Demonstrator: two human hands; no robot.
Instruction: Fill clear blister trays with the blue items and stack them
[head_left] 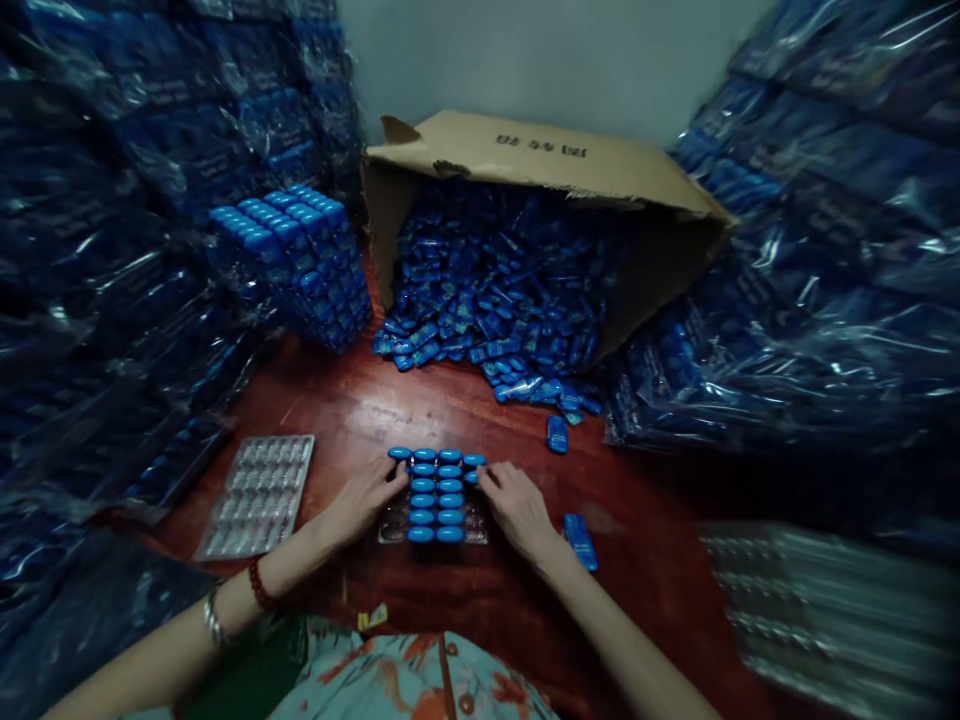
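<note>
Tray (477,525), bearing rows of blue packs (450,501), is centred between left hand (373,488) and right hand (519,502), apparently for equal reach. Fingers are bent at its outer columns; whether packs are pinched cannot be told. The box (555,168) is tipped sideways, presumably for access.

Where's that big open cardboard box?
In the head view, the cardboard box is at upper centre, beyond the left hand and right hand, just right of the blue stack, with blue packets spilling from its mouth.

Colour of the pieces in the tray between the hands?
Bright blue pieces, best seen in the head view.
</note>
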